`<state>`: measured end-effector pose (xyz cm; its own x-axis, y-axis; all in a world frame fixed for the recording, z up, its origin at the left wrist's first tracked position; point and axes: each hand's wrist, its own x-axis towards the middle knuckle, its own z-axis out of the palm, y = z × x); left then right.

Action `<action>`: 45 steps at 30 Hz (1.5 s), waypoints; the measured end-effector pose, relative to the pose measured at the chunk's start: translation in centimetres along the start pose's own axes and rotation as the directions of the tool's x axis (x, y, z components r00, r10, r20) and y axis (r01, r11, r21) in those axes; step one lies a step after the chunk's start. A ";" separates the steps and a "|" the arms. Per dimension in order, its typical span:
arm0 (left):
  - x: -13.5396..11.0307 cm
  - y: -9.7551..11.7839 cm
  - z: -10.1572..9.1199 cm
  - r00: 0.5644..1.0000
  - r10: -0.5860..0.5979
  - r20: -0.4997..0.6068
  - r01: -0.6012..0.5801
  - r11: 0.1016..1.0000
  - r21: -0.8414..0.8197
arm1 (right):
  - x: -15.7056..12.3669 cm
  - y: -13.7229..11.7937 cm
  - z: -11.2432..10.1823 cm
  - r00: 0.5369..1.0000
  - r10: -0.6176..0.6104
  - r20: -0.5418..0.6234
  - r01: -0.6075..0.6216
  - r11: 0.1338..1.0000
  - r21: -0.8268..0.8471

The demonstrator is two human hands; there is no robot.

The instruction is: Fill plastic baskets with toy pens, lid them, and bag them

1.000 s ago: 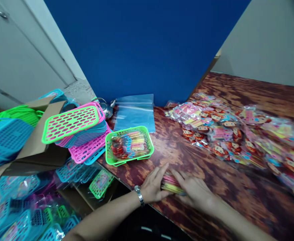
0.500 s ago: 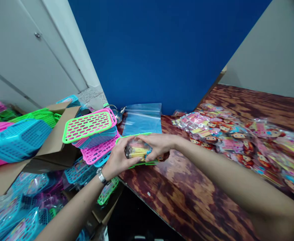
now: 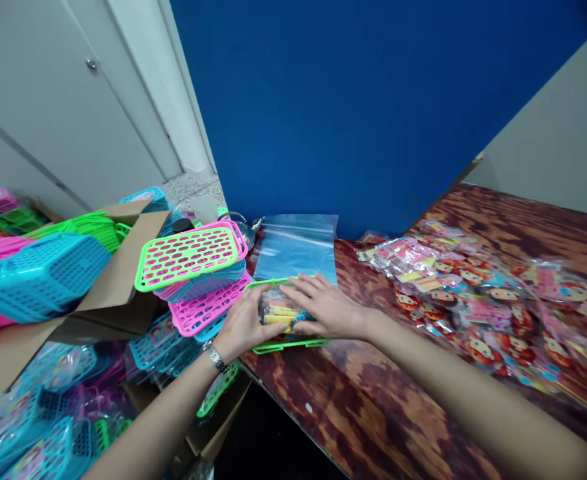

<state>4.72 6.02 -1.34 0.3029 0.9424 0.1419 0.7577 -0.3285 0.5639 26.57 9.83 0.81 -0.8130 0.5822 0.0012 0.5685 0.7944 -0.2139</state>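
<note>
A green plastic basket (image 3: pixel 293 345) stands on the table in front of me. Inside it lies a clear plastic packet (image 3: pixel 279 312) with yellow sticks and some blue in it. My left hand (image 3: pixel 246 322) rests over the basket's left end, thumb stretched out across the packet and fingers extended. From the right, my right hand (image 3: pixel 326 310) lies flat over the packet, its fingers spread toward the far rim. The hands cover both ends of the packet.
Stacked baskets with a green one (image 3: pixel 188 259) on top stand left of my hands. A clear plastic bag (image 3: pixel 296 243) lies behind. Many packets (image 3: pixel 473 300) are heaped at right. At left, an open carton (image 3: pixel 118 280) and blue baskets (image 3: pixel 48 273) sit below the table edge.
The packet sits lower in the green basket, and more of the basket's rim shows. My right hand has flattened, its fingers spreading. The view has shifted slightly.
</note>
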 end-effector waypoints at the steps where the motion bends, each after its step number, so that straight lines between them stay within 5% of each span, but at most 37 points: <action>1: -0.1 0.0 0.0 1.000 -0.007 0.013 0.006 0.997 0.073 | 0.2 0.2 0.3 0.999 -0.011 0.039 0.010 1.000 0.021; 5: -0.2 -0.3 -0.1 0.997 0.001 0.080 -0.028 0.938 0.346 | 1.2 1.0 0.5 0.990 -0.060 0.127 0.050 0.996 0.078; 11: 0.9 -0.6 -0.3 0.968 -0.019 0.251 -0.074 0.932 0.355 | 2.2 1.9 1.0 0.964 -0.107 0.243 0.080 0.990 0.116; 13: 0.8 0.0 -0.8 0.973 -0.007 0.229 -0.086 0.916 0.393 | 2.4 2.1 1.3 0.959 -0.089 0.268 0.059 0.991 0.117; 16: 0.3 1.6 -1.0 0.980 0.176 0.096 -0.200 0.890 0.410 | 2.6 2.4 1.7 0.961 -0.111 0.252 0.077 0.987 0.143; 19: 0.1 2.4 0.2 0.872 0.478 0.107 -0.488 0.825 0.286 | 2.6 2.8 2.3 0.976 -0.118 0.185 0.088 0.982 0.167; 21: 0.4 1.9 1.6 0.819 0.553 0.151 -0.574 0.789 0.219 | 2.5 3.1 2.8 0.984 -0.099 0.147 0.069 0.979 0.194; 26: 1.2 -0.1 3.8 0.848 0.492 0.197 -0.528 0.817 0.232 | 2.0 3.6 4.0 1.000 -0.028 -0.004 0.028 0.955 0.295; 32: 0.5 -0.3 4.3 0.916 0.362 0.171 -0.401 0.829 0.391 | 1.7 3.9 4.1 0.983 -0.175 -0.060 0.185 0.933 0.310; 38: 0.2 0.1 4.9 0.953 0.270 0.134 -0.301 0.858 0.416 | 1.0 2.1 4.8 1.000 0.024 -0.003 -0.024 0.995 0.093; 42: 0.0 0.9 4.4 0.939 0.341 0.039 -0.324 0.843 0.431 | 0.7 1.2 4.8 0.995 0.095 -0.013 -0.094 0.994 0.058; 45: -0.5 0.9 4.2 0.875 0.484 -0.016 -0.429 0.790 0.439 | 0.8 1.2 4.3 0.994 0.106 -0.007 -0.104 0.990 0.099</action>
<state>7.73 5.01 -4.30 0.6225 0.6664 0.4103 0.7220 -0.6913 0.0274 26.08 10.49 -3.66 -0.7476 0.6640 -0.0145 0.6351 0.7083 -0.3082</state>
